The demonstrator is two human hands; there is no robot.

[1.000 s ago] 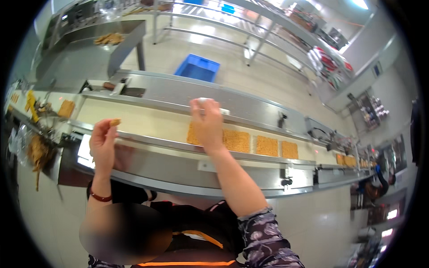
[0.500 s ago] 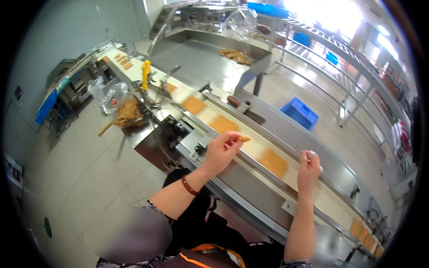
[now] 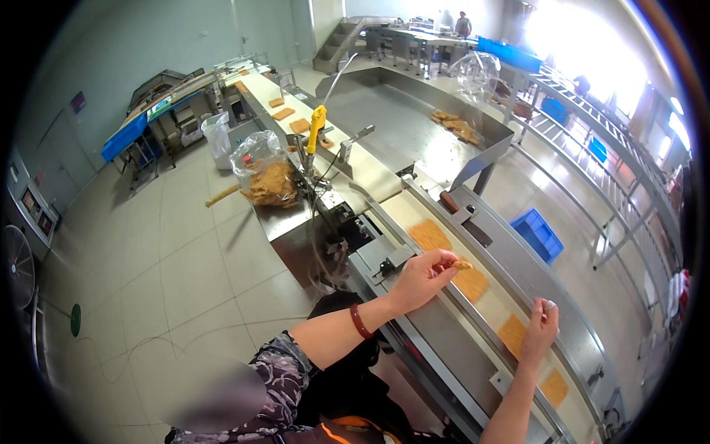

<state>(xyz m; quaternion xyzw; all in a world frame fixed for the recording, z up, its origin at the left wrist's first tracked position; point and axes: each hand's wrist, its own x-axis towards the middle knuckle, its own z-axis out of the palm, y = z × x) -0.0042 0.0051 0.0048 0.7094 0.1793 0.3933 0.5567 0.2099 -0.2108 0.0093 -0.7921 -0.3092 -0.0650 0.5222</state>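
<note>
- Your left hand pinches a small golden crumb piece between thumb and fingertips, just above the conveyor belt.
- Keep that pinch soft. The piece looks crumbly, so a hard squeeze may break it.
- Your right hand hovers further down the belt with the fingers curled. It seems to pinch something small and pale, but it is too tiny to tell what.
- The flat orange squares lie in a row on the belt, one after another. One sits just behind your left hand, and more lie near your right hand.
- Lift the little piece straight up so you do not bump the squares out of line.
- Keep your sleeve and your red bracelet away from the belt's metal edge.
- A clear bag of broken bits sits on the worktop, well away to your left, if you need a place for scraps.
</note>
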